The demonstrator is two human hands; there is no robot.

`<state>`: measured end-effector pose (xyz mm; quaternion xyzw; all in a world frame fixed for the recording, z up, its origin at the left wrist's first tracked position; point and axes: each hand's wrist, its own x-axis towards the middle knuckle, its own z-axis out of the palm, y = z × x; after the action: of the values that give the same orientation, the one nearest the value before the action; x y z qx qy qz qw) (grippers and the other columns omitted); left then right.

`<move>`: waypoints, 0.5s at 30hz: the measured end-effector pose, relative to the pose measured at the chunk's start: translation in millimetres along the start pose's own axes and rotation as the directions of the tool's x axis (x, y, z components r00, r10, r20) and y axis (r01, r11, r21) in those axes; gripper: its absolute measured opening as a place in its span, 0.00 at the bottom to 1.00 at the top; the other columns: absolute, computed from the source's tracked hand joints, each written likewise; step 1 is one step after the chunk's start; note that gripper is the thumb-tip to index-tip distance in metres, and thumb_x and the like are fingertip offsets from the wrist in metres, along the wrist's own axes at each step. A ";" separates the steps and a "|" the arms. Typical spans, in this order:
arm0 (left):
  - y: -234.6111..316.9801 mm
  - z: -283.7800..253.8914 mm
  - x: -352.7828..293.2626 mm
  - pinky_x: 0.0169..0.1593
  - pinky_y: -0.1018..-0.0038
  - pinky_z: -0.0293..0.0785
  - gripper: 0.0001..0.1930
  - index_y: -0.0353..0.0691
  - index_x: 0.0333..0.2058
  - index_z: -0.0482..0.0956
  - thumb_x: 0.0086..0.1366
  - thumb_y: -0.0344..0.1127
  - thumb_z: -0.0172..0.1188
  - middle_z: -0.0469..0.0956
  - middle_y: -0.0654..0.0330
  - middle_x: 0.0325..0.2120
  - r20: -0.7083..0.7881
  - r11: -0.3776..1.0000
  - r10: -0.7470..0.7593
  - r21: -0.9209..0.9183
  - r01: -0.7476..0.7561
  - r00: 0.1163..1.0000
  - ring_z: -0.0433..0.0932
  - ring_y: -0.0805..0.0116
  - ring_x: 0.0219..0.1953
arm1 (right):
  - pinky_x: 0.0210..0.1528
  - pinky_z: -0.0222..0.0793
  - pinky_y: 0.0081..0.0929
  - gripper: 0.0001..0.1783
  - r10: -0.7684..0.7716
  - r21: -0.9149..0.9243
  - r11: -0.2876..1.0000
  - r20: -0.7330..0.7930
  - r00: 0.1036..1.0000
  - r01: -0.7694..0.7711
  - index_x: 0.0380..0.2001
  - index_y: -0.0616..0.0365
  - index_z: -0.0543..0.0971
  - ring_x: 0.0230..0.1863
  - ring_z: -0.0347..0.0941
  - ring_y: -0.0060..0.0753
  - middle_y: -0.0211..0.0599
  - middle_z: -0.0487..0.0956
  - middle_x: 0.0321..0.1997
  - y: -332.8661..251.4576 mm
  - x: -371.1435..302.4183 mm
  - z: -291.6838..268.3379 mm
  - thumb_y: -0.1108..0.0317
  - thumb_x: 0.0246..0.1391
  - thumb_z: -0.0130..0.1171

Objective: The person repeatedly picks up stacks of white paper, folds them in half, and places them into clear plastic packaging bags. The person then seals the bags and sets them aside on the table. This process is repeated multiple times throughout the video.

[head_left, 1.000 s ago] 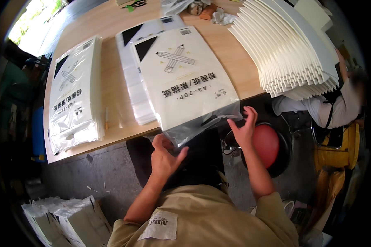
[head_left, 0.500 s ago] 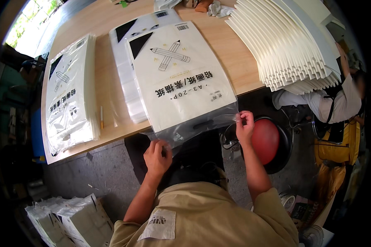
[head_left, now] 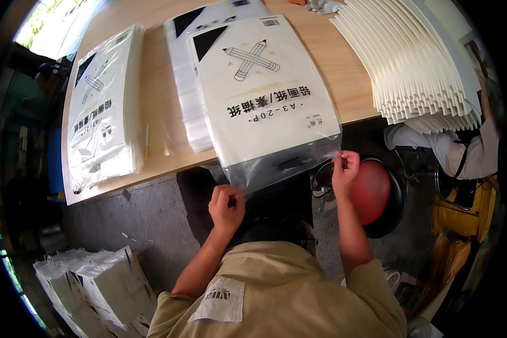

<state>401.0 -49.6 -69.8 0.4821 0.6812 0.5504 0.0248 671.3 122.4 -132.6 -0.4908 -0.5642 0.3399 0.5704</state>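
Note:
A clear plastic bag [head_left: 265,172] with a stack of white drawing paper [head_left: 269,107] inside lies before me, its near end hanging over the table edge. Pencil drawings and dark print show on the bag's face. My left hand [head_left: 227,211] is closed in a pinch at the near left corner. With its fingers closed too, my right hand [head_left: 345,170] grips the near right corner. Between them the transparent end, with a dark handle slot, is spread out. Under the bag's left side lies a pile of empty-looking clear bags [head_left: 188,96].
A stack of filled bags [head_left: 104,112] lies at the table's left, beside a thin white-and-orange stick [head_left: 147,141]. Fanned white paper [head_left: 417,67] covers the right. Below are a red stool [head_left: 370,191] and bundled packs [head_left: 96,287]. Another person's sleeve [head_left: 428,145] shows at right.
The whole view has shifted, so the table and bag sit a little higher and further right. Both hands keep their pinch on the bag's corners.

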 end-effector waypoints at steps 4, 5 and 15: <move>-12.1 -9.4 -11.4 0.22 0.75 0.68 0.12 0.40 0.25 0.73 0.53 0.19 0.69 0.73 0.60 0.21 0.081 0.998 0.000 0.070 -0.006 0.997 0.72 0.67 0.18 | 0.33 0.67 0.16 0.10 0.025 0.004 1.000 -0.028 0.999 -0.025 0.34 0.58 0.68 0.29 0.71 0.18 0.32 0.76 0.34 4.8 -0.7 -4.1 0.77 0.61 0.61; -13.7 -8.9 -12.7 0.22 0.75 0.67 0.13 0.40 0.24 0.72 0.52 0.19 0.69 0.72 0.60 0.20 0.067 0.998 -0.003 0.063 -0.001 0.998 0.72 0.67 0.18 | 0.33 0.67 0.16 0.10 0.025 0.000 1.000 -0.020 0.999 -0.025 0.34 0.58 0.68 0.29 0.71 0.18 0.32 0.76 0.34 3.5 -0.8 -3.7 0.77 0.61 0.61; -8.0 -3.1 -6.1 0.23 0.76 0.67 0.15 0.40 0.21 0.70 0.53 0.19 0.69 0.70 0.61 0.18 -0.023 0.998 -0.052 0.026 0.052 0.998 0.69 0.66 0.18 | 0.35 0.67 0.16 0.10 0.088 0.030 0.996 0.007 0.996 -0.088 0.34 0.57 0.68 0.31 0.70 0.16 0.31 0.75 0.33 -5.7 -7.3 -0.9 0.76 0.61 0.61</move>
<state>397.5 -55.4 -77.9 0.4582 0.7010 0.5460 0.0251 670.3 113.7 -129.3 -0.5055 -0.5384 0.3743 0.5607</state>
